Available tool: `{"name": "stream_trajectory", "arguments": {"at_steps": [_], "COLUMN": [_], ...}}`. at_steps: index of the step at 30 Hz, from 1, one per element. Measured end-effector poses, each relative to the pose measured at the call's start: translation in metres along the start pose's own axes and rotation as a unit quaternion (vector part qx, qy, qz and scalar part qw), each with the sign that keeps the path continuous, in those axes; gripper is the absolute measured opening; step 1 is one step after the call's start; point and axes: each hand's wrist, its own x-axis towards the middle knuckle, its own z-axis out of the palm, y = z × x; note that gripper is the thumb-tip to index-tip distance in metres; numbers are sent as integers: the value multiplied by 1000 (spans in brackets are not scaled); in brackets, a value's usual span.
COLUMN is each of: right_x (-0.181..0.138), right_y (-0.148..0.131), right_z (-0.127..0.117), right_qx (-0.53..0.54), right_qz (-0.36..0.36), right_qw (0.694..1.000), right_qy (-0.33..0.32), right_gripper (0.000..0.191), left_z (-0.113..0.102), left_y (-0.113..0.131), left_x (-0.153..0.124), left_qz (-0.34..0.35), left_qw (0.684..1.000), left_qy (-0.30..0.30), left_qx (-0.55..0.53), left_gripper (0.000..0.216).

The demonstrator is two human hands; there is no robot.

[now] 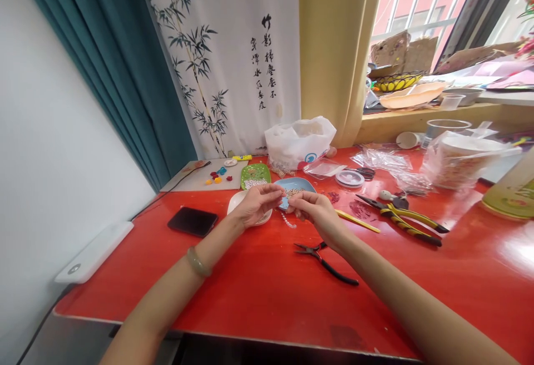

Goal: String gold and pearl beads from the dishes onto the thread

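Over the dishes, both hands are raised close together with their fingertips pinched. My left hand (259,205), with a bangle on its wrist, is closed in front of the white dish (233,202); what its fingertips hold is too small to make out. A short string of white pearl-like beads (287,221) hangs just below the fingertips of my right hand (314,209), which appears to pinch its upper end. Behind the hands lie a blue dish (306,183) with gold-coloured beads and a green dish (250,172) with white beads.
Black-handled pliers (321,259) lie before my right hand; yellow-black pliers (403,217) and a yellow stick (357,221) lie to the right. A phone (192,221) is on the left. Behind are a white plastic bag (298,139), a spool (349,178) and a bagged tub (459,159).
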Motion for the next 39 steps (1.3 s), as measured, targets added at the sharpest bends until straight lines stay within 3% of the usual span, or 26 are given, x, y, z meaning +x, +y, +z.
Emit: {"name": "stream_trajectory", "arguments": {"at_steps": [11, 39], "right_x": [-5, -3], "right_y": [-6, -6], "right_z": [4, 4], "right_qx": [-41, -50], "right_qz": [-25, -12], "right_qw": [999, 999], "right_qy": [-5, 13], "right_gripper": [17, 13], "left_z": [1, -1], "left_y": [-2, -3], "left_x": [0, 1], "left_qz": [4, 17], "left_qw": [1000, 999], "left_qy": [0, -17], "left_qx": [7, 43], "left_gripper": [19, 22]}}
